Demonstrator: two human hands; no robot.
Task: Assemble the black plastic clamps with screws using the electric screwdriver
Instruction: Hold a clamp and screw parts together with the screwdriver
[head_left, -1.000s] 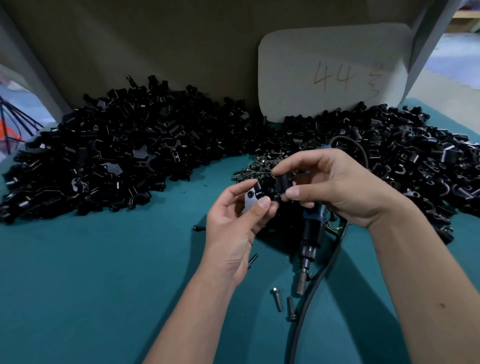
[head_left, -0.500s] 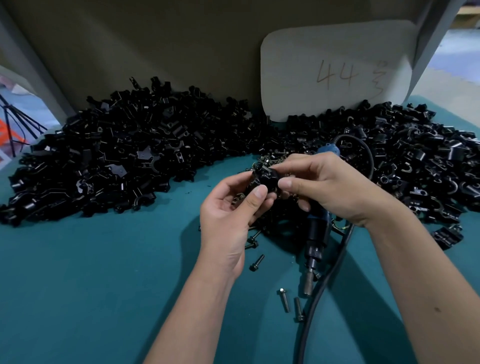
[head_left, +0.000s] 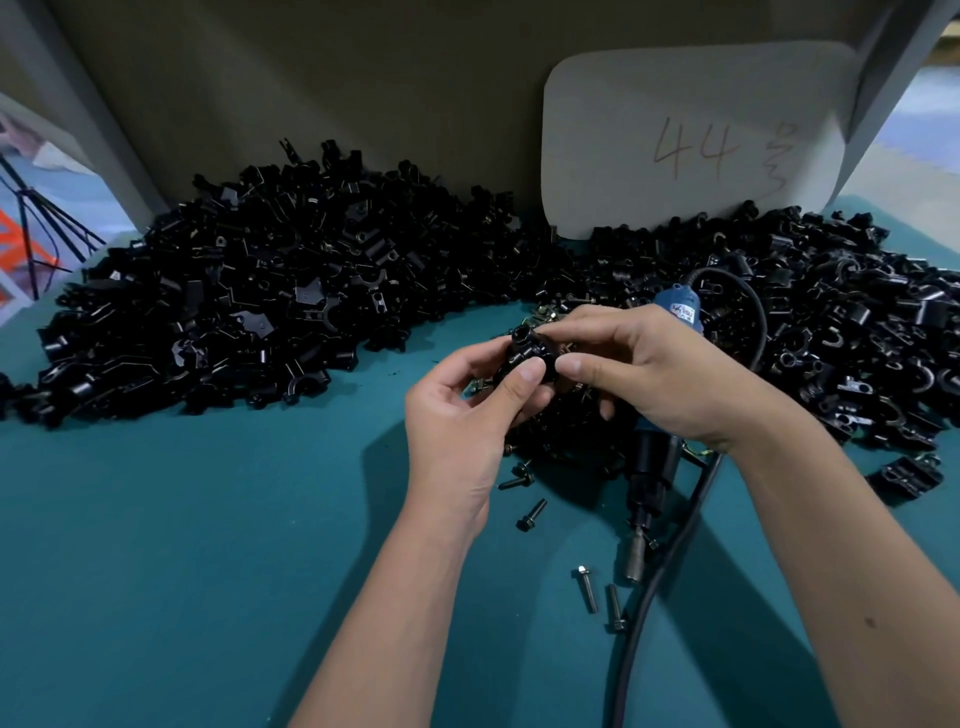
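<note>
Both hands meet above the teal bench: the left hand (head_left: 457, 415) and right hand (head_left: 660, 374) pinch one black clamp (head_left: 527, 351) between curled fingers and thumbs. The screwdriver (head_left: 649, 467) lies directly beneath the right hand (bit pointing toward the worker), loose screws (head_left: 587, 590) just beside its tip, nearer the right.

A teal table surface (head_left: 156, 545) meets a brown back panel (head_left: 337, 78). A pale card (head_left: 691, 140) marked "44" leans against it. Grey posts (head_left: 67, 98) flank the sides.
</note>
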